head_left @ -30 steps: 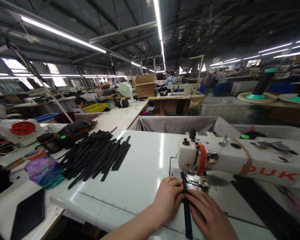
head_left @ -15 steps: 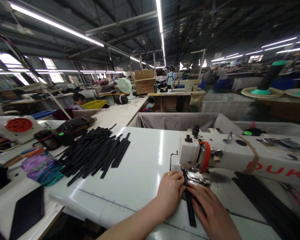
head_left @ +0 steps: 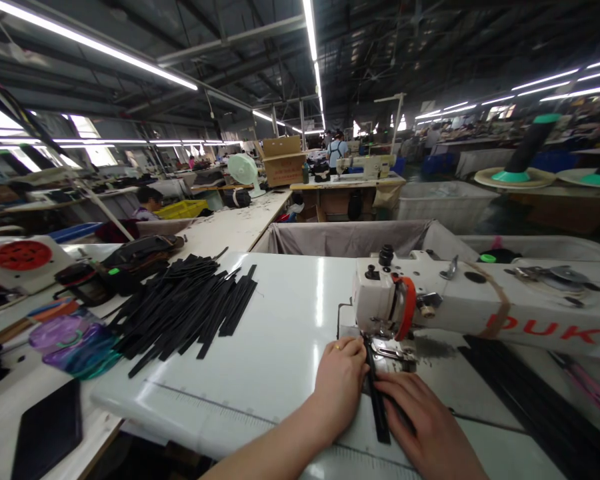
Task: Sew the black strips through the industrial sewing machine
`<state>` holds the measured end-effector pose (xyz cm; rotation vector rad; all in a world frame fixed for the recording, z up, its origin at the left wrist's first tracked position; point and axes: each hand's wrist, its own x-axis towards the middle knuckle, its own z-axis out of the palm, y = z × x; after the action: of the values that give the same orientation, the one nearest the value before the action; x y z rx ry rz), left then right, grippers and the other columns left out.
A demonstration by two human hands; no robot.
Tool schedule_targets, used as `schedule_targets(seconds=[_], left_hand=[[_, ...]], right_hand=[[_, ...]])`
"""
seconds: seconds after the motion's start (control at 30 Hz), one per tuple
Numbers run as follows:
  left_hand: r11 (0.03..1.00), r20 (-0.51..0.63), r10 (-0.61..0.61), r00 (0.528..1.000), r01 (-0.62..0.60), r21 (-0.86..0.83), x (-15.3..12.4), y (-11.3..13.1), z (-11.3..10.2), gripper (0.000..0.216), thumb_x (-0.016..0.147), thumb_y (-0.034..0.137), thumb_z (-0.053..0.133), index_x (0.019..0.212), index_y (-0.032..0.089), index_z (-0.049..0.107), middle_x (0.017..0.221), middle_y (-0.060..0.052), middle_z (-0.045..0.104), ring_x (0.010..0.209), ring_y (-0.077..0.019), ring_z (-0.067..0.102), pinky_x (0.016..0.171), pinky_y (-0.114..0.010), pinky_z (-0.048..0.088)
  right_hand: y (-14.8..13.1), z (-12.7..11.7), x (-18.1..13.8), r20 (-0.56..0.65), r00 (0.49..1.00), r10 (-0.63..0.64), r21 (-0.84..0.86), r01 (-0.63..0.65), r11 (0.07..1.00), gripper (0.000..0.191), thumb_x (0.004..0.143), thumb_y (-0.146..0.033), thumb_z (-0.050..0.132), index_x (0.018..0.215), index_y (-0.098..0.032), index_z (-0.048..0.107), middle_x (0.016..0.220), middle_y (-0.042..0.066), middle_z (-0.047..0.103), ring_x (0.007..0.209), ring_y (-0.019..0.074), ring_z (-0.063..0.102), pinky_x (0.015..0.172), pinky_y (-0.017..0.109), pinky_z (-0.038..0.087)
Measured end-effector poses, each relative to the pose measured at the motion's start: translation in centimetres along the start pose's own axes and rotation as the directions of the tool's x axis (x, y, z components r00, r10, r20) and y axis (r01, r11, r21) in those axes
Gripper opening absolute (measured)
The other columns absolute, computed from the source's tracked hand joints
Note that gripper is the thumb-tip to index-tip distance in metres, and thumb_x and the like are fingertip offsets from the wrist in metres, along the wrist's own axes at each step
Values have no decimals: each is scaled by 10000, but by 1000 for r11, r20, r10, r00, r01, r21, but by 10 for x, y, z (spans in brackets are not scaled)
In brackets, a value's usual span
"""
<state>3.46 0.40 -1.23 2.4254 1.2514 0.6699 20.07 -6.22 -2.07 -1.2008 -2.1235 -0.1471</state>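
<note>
A narrow black fabric strip (head_left: pixel 379 415) lies lengthwise under the front of a white sewing machine (head_left: pixel 380 293), its near end pointing toward me. My left hand (head_left: pixel 341 377), with a ring on one finger, presses curled fingers on the strip's left side close to the presser foot. Fingertips of my right hand (head_left: pixel 425 417) touch the strip's right edge nearer to me, with the thumb tucked low beside it. The needle area is partly hidden by the machine head and an orange-red guard (head_left: pixel 406 308). A metal guide plate (head_left: pixel 391 353) sits just right of the strip.
Left on the table is a pile of black strips (head_left: pixel 190 307); more strips (head_left: pixel 535 400) lie under the machine arm beside pink-handled scissors (head_left: pixel 593 390). A purple-teal pouch (head_left: pixel 73 340), a dark flat tablet-like object (head_left: pixel 47 427) and a cloth-lined bin (head_left: pixel 350 239) surround the table.
The view has shifted slightly. My fingertips show a little more space between the two hands along the strip. Both hands stay on the strip at the machine.
</note>
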Motion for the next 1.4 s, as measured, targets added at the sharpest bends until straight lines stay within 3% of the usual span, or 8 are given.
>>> schedule_targets(seconds=[0.2, 0.7, 1.1, 1.4], left_hand=[[999, -11, -41, 999, 40, -35, 4, 4, -7, 163, 944, 145, 503, 1017, 186, 641, 1269, -27, 618, 1167, -226, 531, 1023, -426, 421], [998, 21, -42, 999, 43, -40, 5, 4, -9, 159, 917, 134, 551, 1029, 187, 650, 1283, -26, 615, 1185, -232, 525, 1021, -433, 417], [1000, -35, 19, 999, -19, -6, 2, 2, -5, 182, 930, 157, 503, 1041, 188, 644, 1275, -43, 615, 1164, -237, 530, 999, -428, 431], [999, -14, 24, 1000, -23, 49, 2, 3, -4, 212, 936, 156, 491, 1108, 162, 614, 1274, -70, 610, 1176, -238, 520, 1000, -426, 430]], right_hand=[[-7, -11, 3, 12, 999, -50, 109, 48, 993, 208, 860, -90, 460, 852, -226, 616, 848, 15, 670, 837, 144, 622, 746, 267, 530], [8, 6, -3, 64, 997, 52, -66, -48, 997, 325, 863, -155, 477, 1129, -206, 656, 1113, 72, 663, 1017, 211, 601, 872, 366, 524], [9, 6, -2, 80, 993, 82, -17, -81, 997, 284, 894, -170, 469, 1113, -203, 647, 1108, 82, 639, 1019, 217, 595, 876, 379, 527], [9, 8, -3, 71, 995, 76, -11, -75, 997, 280, 897, -171, 471, 1120, -198, 638, 1110, 81, 633, 1022, 215, 587, 874, 375, 521]])
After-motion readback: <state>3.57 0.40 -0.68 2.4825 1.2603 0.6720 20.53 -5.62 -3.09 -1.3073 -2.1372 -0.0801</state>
